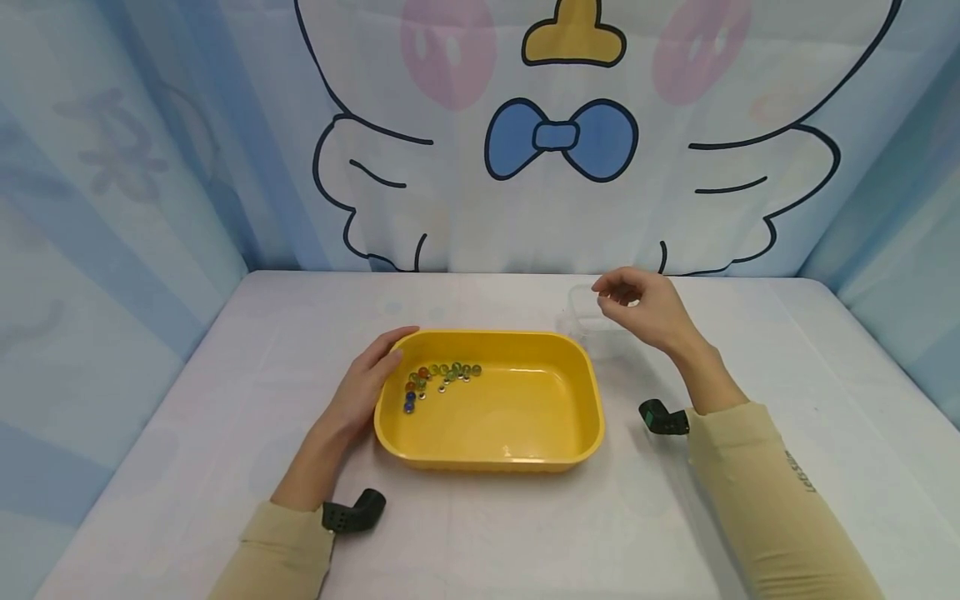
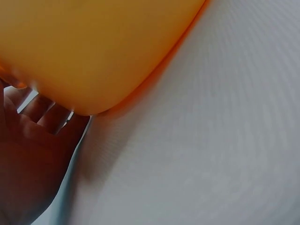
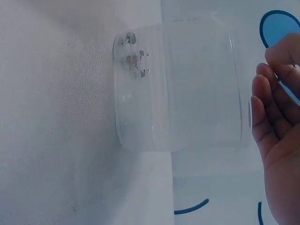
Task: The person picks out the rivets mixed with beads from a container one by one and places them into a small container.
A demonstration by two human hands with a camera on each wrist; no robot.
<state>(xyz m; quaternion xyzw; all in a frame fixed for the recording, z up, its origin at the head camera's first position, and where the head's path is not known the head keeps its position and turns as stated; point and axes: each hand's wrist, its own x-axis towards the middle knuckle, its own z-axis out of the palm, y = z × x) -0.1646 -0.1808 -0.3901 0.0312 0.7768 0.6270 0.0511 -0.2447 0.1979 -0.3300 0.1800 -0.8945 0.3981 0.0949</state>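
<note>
My left hand (image 1: pixel 367 379) grips the left end of a yellow tray (image 1: pixel 495 437), thumb at the rim, other fingers along the outer wall. Inside the tray, toward its upper left, lie several glass marbles (image 1: pixel 456 369) in green, orange and blue, with small silvery beads among them. At the far right, my right hand (image 1: pixel 641 308) hovers over a clear plastic container (image 3: pixel 201 93). Its fingers are loosely bent, thumb close to the fingertips; nothing shows between them. A few small shiny pieces (image 3: pixel 131 61) lie at the container's bottom in the right wrist view.
A white tablecloth (image 1: pixel 480 533) covers the table, whose back edge meets a printed curtain (image 1: pixel 555 217). Blue curtains (image 1: pixel 97 250) hang at both sides. Each wrist carries a black camera, the left one (image 1: pixel 356 511) near the table's front.
</note>
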